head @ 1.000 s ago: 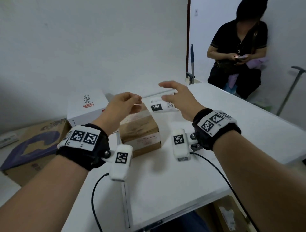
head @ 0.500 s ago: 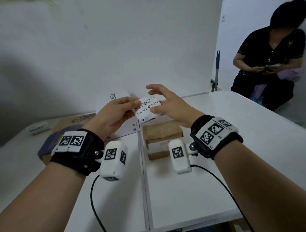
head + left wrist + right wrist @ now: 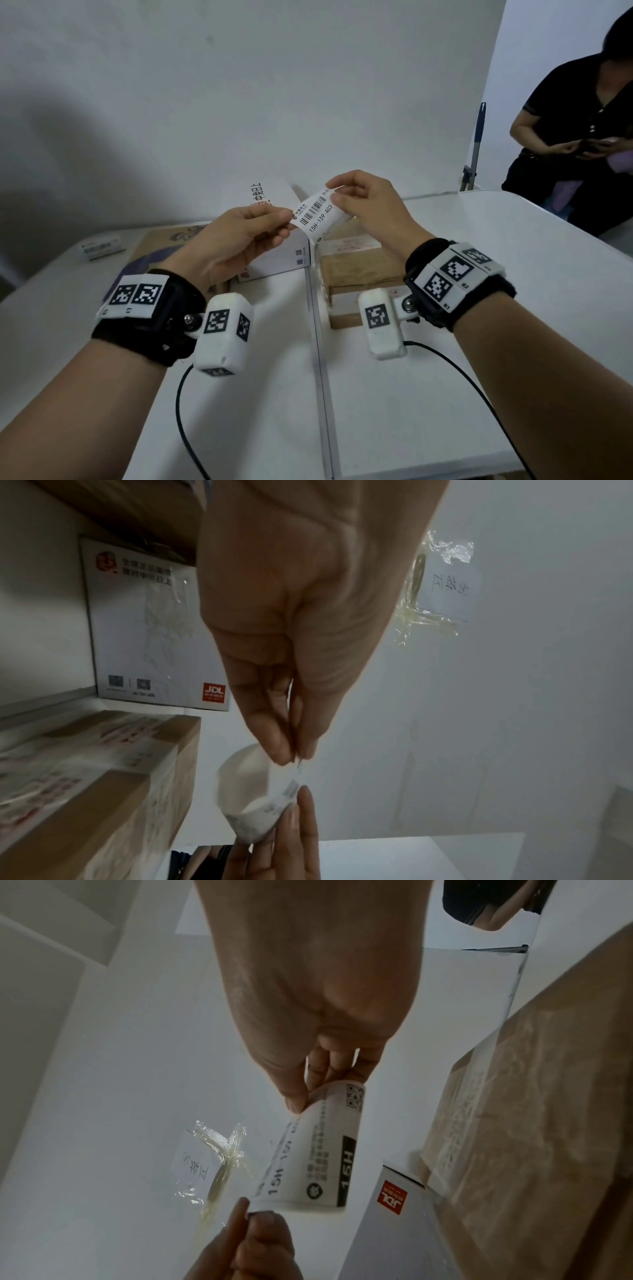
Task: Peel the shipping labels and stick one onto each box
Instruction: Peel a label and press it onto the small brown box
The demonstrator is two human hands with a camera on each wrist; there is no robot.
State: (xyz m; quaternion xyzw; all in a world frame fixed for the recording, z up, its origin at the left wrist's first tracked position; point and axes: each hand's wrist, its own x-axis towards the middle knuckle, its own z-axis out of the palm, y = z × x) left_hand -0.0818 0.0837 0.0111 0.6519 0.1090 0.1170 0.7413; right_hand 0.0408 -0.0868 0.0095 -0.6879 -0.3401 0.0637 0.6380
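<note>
Up above the white table point(image 3: 479, 308), the white barcoded shipping label point(image 3: 317, 214) curls between both hands: the left hand point(image 3: 236, 240) pinches its near-left corner between thumb and fingertips, and the right hand point(image 3: 370, 205) pinches the far end likewise. Below it sit a brown taped cardboard box point(image 3: 356, 274) and, just left, a white printed carton point(image 3: 274, 260).
</note>
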